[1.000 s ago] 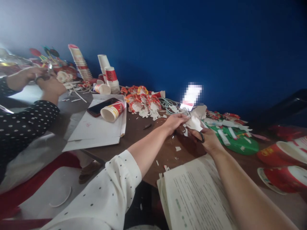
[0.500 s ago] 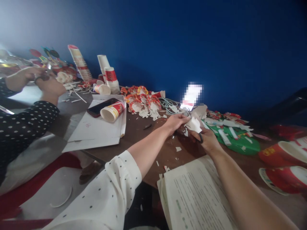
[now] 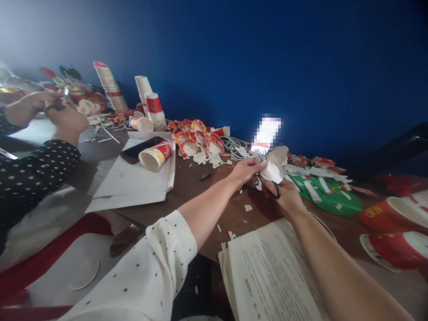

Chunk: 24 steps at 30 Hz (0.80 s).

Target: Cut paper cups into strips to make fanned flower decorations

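Note:
Pinched in my left hand (image 3: 246,173) is a white paper piece (image 3: 273,171), cut to a ragged outline, held above the brown table. My right hand (image 3: 286,196) is closed on scissors (image 3: 277,191); a dark handle loop shows at the fingers, while most of the blades are hidden behind the paper. Small white scraps (image 3: 248,207) lie on the table below my hands. Just behind them a phone with a bright screen (image 3: 265,136) stands propped up, its display blurred out.
A heap of red-and-white cut paper (image 3: 200,140) and a cable (image 3: 234,147) lie behind. Stacked paper cups (image 3: 155,111) stand farther left. A green sheet (image 3: 341,200) with scraps is at right, printed papers (image 3: 267,272) in front. At far left a co-worker's hands (image 3: 63,113) hold scissors.
My right hand has shifted slightly, and the paper piece has turned a little between my hands. My left hand stays nearly in place.

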{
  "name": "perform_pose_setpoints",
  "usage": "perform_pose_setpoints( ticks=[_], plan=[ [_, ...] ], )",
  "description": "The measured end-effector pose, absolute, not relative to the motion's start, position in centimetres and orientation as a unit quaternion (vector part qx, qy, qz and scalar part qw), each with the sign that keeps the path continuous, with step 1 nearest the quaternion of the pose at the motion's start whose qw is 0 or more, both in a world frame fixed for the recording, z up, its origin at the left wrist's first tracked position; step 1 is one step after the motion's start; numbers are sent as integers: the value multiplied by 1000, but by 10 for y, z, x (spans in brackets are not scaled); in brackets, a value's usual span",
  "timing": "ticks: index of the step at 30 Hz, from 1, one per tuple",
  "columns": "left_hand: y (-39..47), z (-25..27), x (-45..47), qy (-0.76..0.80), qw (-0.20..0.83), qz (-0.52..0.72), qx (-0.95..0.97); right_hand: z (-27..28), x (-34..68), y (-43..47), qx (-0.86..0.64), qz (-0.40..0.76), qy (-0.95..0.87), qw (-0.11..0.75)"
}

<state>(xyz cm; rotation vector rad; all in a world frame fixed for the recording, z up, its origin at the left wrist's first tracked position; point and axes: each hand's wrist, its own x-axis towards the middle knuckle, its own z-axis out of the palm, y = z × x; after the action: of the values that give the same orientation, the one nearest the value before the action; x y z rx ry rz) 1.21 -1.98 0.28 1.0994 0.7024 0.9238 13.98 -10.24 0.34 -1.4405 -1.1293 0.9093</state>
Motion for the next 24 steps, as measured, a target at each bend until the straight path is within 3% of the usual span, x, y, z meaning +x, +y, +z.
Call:
perform_pose_setpoints(
  ticks=[24],
  plan=[
    [-23, 4, 12, 308, 719, 405, 475, -8, 148, -96, -590, 366, -490, 526]
  ],
)
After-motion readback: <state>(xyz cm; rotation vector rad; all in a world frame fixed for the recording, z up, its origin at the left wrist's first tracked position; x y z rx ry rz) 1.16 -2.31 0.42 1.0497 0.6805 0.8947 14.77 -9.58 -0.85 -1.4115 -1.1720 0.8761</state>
